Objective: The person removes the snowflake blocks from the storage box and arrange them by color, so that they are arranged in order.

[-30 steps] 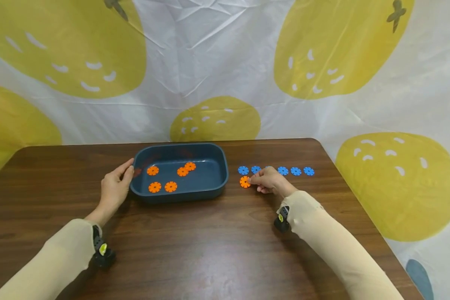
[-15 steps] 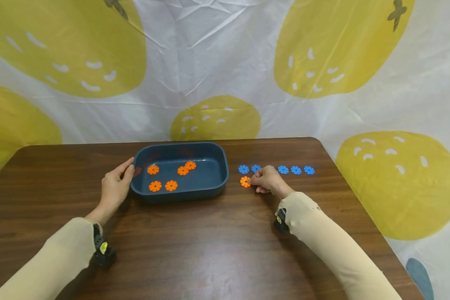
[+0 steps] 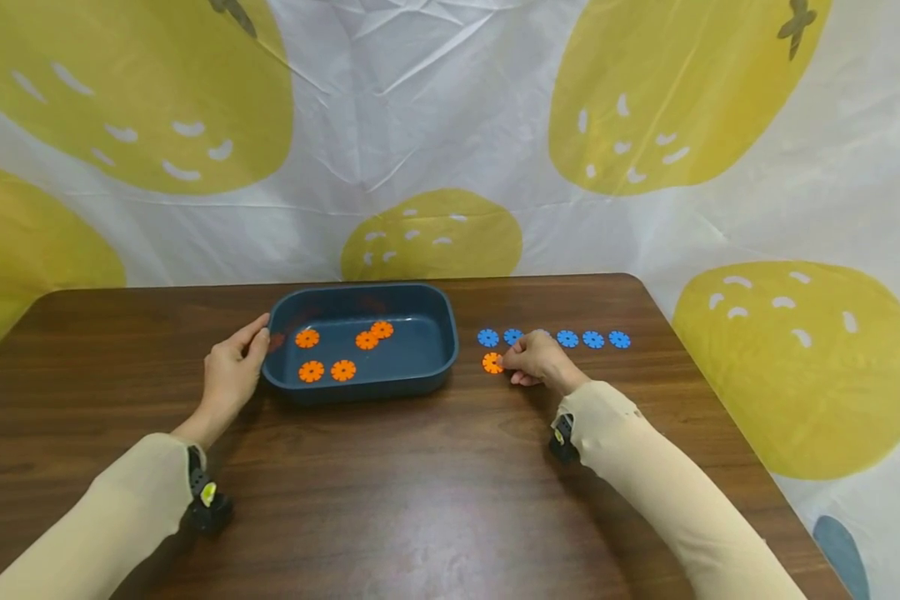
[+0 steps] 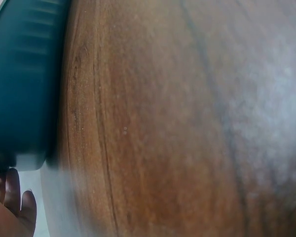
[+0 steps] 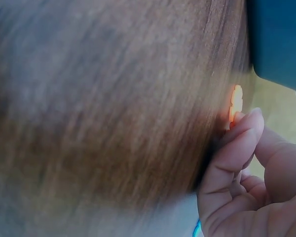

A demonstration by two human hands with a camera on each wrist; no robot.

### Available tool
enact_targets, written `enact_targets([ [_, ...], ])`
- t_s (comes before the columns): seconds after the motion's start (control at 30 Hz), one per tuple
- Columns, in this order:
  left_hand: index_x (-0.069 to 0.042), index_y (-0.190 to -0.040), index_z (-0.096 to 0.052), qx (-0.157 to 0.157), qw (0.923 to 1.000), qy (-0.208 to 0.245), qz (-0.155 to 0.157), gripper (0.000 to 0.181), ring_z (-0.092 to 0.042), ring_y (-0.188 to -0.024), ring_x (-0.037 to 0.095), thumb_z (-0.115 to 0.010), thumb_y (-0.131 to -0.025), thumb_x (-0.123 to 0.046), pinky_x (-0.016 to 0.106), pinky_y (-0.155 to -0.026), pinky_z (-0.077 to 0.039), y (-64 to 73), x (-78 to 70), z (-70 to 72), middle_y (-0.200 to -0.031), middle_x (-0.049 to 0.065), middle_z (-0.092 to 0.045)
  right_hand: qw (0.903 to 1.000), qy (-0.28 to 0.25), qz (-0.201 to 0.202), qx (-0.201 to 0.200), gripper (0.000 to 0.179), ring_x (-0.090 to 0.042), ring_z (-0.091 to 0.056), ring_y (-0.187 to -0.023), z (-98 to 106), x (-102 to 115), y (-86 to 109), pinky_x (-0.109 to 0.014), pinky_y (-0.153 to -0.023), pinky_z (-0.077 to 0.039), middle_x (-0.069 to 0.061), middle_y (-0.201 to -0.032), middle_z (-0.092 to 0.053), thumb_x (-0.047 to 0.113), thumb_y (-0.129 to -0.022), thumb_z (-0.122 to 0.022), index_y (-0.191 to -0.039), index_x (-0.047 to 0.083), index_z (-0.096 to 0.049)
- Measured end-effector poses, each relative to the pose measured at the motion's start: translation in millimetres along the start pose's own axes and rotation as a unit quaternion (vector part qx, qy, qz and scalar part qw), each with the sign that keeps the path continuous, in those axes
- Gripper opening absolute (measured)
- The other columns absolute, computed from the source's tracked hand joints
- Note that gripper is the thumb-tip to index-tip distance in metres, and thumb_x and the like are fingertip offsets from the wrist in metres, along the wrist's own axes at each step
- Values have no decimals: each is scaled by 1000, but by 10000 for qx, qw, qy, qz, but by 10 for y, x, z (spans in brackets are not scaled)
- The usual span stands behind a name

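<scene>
My left hand point(image 3: 229, 373) grips the left end of a dark blue rectangular basin point(image 3: 375, 390), thumb and fingers at its rim. In the left wrist view its fingers point(image 4: 12, 190) reach the basin's end wall. To the right of the basin, my right hand point(image 3: 538, 360) pinches an orange notched disc point(image 3: 491, 362) between thumb and index finger, low over the table. The same orange disc point(image 5: 236, 102) shows edge-on beyond the fingertips in the right wrist view. Just behind it runs a row of blue notched discs point(image 3: 488, 337), partly covered by my right hand.
Several orange discs point(image 3: 311, 371) lie inside the basin, two of them overlapping. The brown wooden table point(image 3: 420, 492) ends at a back edge close behind the basin. A white cloth with yellow fruit shapes point(image 3: 431, 237) hangs beyond it.
Almost nothing differs. My right hand stays at the orange disc in front of the blue row, and my left hand keeps its grip on the basin.
</scene>
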State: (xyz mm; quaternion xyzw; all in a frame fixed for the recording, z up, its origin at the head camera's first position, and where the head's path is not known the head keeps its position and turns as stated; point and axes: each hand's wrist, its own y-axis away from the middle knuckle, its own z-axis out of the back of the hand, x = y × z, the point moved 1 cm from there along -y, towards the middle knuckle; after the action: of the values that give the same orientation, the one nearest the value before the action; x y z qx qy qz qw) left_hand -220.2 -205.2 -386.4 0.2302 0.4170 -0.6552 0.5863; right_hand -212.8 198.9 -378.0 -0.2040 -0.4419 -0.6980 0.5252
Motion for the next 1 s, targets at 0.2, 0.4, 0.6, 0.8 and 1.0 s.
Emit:
enact_targets([
  [0.2, -6, -135, -51, -13, 10000, -53, -2, 41, -64, -101, 32, -46, -100, -25, -2, -66, -33, -8, -7, 8, -106, 20, -67, 9999, 77, 10, -72, 10, -5, -53, -43, 10, 26, 7, -17, -45, -46, -2, -59, -56, 4, -86, -65, -88, -4, -60],
  [0.4, -6, -135, -51, -2, 10000, -49, -9, 40, -64, -100, 33, -47, -100, -24, -1, -65, -34, -6, -5, 8, -106, 21, -67, 9990, -394, 78, 178, 13, -5, -53, -44, 46, -2, 17, -17, -46, -46, -1, -61, -56, 10, -91, -62, -89, -2, -57],
  [0.6, -4, -134, -52, -5, 10000, 6, 1, 40, -64, -99, 33, -48, -99, -22, -2, -65, -34, -3, -4, 3, -105, 21, -67, 9835, -1805, -38, 116, 22, -3, -51, -44, 20, 102, 72, -15, -46, -44, 3, -55, -50, 20, -94, -59, -101, 0, -52],
  [0.8, -5, -134, -52, -45, 10000, -20, -10, 40, -64, -99, 34, -48, -99, -22, -2, -64, -33, -9, 5, 0, -105, 21, -67, 9698, -2330, 718, -16, 21, -4, -51, -45, -279, 578, 182, -15, -46, -43, 2, -61, -52, 17, -92, -62, -102, -1, -56],
  [1.0, -4, -134, -52, -24, 10000, -22, 12, 40, -64, -99, 33, -48, -99, -22, -1, -64, -34, -5, 12, -9, -105, 21, -67, 9756, -1747, 1304, 270, 18, -7, -55, -50, -727, 1020, 178, -24, -56, -51, 0, -69, -61, 13, -90, -64, -100, -1, -63],
])
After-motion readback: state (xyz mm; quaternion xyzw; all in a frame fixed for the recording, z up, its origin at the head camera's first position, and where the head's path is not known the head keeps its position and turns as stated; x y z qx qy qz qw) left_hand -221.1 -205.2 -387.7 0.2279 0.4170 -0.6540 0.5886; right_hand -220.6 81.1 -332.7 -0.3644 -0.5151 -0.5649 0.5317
